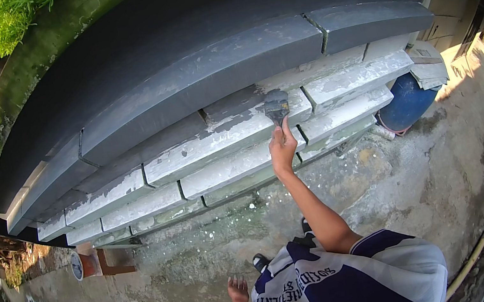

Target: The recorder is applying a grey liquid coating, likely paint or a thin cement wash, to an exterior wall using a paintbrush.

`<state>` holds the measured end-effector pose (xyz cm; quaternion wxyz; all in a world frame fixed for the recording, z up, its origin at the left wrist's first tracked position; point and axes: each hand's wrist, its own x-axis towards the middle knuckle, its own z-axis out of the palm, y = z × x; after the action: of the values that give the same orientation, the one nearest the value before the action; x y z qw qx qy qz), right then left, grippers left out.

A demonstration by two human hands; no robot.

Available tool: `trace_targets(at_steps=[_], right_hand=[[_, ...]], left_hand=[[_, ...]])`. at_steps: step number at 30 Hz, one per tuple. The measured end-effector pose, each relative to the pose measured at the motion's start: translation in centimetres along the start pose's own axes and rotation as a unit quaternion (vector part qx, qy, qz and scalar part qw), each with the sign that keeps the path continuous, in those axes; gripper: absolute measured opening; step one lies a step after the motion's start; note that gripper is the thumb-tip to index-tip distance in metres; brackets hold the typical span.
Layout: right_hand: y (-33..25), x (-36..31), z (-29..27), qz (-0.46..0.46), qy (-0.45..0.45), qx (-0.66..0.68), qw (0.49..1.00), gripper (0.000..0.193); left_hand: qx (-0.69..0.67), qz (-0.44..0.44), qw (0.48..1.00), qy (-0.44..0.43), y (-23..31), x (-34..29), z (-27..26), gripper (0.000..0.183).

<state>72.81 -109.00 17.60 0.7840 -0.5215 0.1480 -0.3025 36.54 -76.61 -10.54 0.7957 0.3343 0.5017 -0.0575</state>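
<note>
Toward two o'clock, my right hand (282, 149) hid part of the handle of the brush (277, 106). My shirt (329, 294), cut off by the lower edge around five, partly covered my footwear (261, 262) at six.

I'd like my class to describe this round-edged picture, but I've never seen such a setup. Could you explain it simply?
There is no machine: a person works bare-handed. The curved look comes from a wide fisheye camera worn on their head, pointing down. The right hand holds a flat brush at a set of stepped blocks, some dark grey, others patchy white. The left hand hangs low, holding nothing visible. White flecks dot the concrete ground; a blue barrel sits toward the right.
</note>
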Motion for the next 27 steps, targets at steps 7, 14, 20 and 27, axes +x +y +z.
trace_targets(at_steps=[7,14,20,27], right_hand=[[0.3,-2.2,2.8,-0.095,-0.089,-0.216,0.968,0.047],[-1.0,-2.5,3.4,-0.2,0.053,-0.231,0.951,0.046],[0.3,-6.2,6.4,-0.207,-0.138,-0.237,0.939,0.047],[0.5,-2.5,5.2,-0.258,0.041,-0.31,0.914,0.052]], left_hand=[[-0.011,-0.023,1.0,0.003,2.0,1.3,-0.8,0.049],[-0.01,-0.02,1.0,-0.013,4.1,2.3,-1.4,0.05],[-0.002,-0.013,1.0,-0.017,4.9,1.3,-2.7,0.053],[-0.022,-0.009,1.0,-0.007,5.8,0.6,-4.5,0.059]])
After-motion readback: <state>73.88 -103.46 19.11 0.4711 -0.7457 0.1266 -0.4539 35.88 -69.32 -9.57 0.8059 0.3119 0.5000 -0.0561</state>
